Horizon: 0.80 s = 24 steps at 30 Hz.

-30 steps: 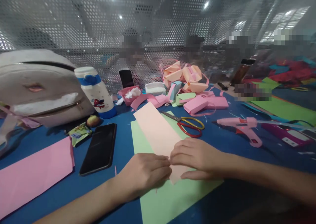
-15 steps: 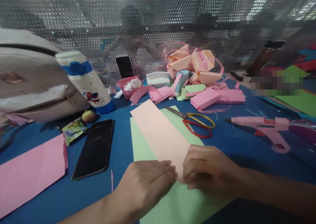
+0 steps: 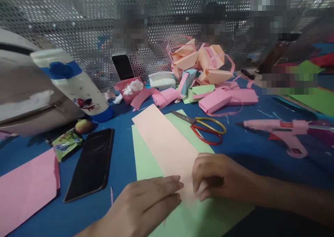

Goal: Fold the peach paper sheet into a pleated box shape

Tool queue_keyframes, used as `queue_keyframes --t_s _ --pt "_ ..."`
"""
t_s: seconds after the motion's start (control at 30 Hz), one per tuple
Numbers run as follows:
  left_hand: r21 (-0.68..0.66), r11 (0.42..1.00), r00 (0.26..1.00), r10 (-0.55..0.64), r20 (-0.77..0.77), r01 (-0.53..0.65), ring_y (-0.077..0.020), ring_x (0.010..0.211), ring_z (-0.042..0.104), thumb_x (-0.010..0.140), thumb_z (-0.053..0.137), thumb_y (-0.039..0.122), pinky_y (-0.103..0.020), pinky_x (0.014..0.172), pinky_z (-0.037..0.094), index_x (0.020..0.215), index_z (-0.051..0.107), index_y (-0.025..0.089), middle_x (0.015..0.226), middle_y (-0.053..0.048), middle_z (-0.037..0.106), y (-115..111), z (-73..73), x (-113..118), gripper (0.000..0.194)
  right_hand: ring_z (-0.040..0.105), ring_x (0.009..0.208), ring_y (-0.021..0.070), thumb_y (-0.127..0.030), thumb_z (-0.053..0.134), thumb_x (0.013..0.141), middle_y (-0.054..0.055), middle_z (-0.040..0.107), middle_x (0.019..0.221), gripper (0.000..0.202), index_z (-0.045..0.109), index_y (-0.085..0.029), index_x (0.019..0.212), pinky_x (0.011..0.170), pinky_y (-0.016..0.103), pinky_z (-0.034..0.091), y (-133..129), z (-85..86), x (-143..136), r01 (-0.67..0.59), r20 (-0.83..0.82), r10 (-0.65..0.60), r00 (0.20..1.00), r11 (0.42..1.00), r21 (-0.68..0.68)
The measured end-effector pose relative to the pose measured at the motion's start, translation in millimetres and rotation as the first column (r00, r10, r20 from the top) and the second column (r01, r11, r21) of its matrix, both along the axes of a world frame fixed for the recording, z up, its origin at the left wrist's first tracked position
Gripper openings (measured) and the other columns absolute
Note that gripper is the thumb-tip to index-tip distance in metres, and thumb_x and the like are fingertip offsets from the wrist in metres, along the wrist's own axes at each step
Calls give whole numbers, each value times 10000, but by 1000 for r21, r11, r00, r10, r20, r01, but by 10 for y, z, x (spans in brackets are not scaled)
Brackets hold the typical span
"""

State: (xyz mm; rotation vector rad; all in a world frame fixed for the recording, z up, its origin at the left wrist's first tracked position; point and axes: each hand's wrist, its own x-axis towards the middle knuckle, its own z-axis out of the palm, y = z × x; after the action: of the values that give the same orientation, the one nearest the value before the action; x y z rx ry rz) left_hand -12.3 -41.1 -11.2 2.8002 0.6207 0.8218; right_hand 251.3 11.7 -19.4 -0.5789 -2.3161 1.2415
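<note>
A peach paper strip (image 3: 167, 143) lies slantwise over a sheet of light green paper (image 3: 147, 160). My left hand (image 3: 148, 198) rests flat at the strip's near left edge, fingers stretched out. At the opposite edge is my right hand (image 3: 219, 176), its fingers bent and the thumb apart from the fingertips, touching or just above the paper. The strip's near end is blurred between the hands. Scissors (image 3: 197, 122) with one yellow and one red handle lie partly on the green sheet, blades towards the upper left.
A pink glue gun (image 3: 281, 131) lies at right. On the left are a dark phone (image 3: 91, 164), pink paper (image 3: 28, 188), a green snack packet (image 3: 67, 143), a bottle (image 3: 78, 87) and a bag (image 3: 23, 91). Folded paper pieces (image 3: 206, 61) crowd the back before a perforated metal screen (image 3: 167, 21).
My right hand's thumb has come away from its fingers at the strip's near end. My left hand has slid slightly left and nearer. The view has shifted a little.
</note>
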Motion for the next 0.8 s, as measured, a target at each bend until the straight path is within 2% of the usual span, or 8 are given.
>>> queue_keyframes --t_s 0.2,0.27,0.33,0.47,0.57,0.67,0.8 --pt "19 999 992 40 -119 -38 -163 1092 662 1037 425 185 -246 968 534 1064 704 150 1090 -39 732 -30 153 45 283 576 769 115 -302 691 892 10 657 818 136 701 -171 853 686 224 408 -1 43 2 -21 32 20 999 1000 14" --pt "46 999 993 26 -112 -21 -171 1084 659 1034 427 178 -265 963 538 1077 705 155 1088 -41 729 -32 144 55 282 568 766 119 -276 675 901 9 650 813 114 695 -174 855 675 232 396 -18 47 -4 -14 65 10 998 998 60" --pt "47 999 994 21 -110 -16 -177 1075 654 1026 446 167 -283 963 539 1086 703 154 1095 -51 721 -30 116 54 264 554 752 119 -242 652 912 0 651 803 96 681 -180 844 665 248 377 -44 46 -11 -14 78 2 997 987 163" --pt "9 1000 992 29 -119 -28 -175 1069 640 1014 480 169 -287 952 544 1103 698 164 1093 -49 708 -37 47 37 236 532 740 121 -228 537 981 -12 675 825 176 659 -186 862 648 283 359 -86 50 -19 -54 71 24 997 895 444" --pt "3 999 995 42 -87 -42 -155 1078 621 1008 506 179 -270 984 519 1113 700 178 1091 -27 705 -51 4 37 220 538 739 123 -188 473 1008 -12 691 851 229 661 -175 877 606 295 352 -88 63 -17 -74 86 29 996 807 587" --pt "8 999 996 52 -69 -52 -144 1103 598 1006 516 190 -266 1042 473 1113 710 203 1103 -1 702 -55 -22 46 221 548 746 122 -167 508 995 -24 700 875 194 674 -181 896 595 297 346 -81 73 -15 -78 88 26 996 747 660" --pt "-11 999 995 51 -85 -52 -145 1137 570 1000 535 221 -261 1074 440 1119 713 231 1126 22 690 -61 -39 43 214 529 721 121 -181 503 1002 -26 688 876 186 677 -194 936 587 298 335 -85 93 -13 -94 112 21 993 715 693"
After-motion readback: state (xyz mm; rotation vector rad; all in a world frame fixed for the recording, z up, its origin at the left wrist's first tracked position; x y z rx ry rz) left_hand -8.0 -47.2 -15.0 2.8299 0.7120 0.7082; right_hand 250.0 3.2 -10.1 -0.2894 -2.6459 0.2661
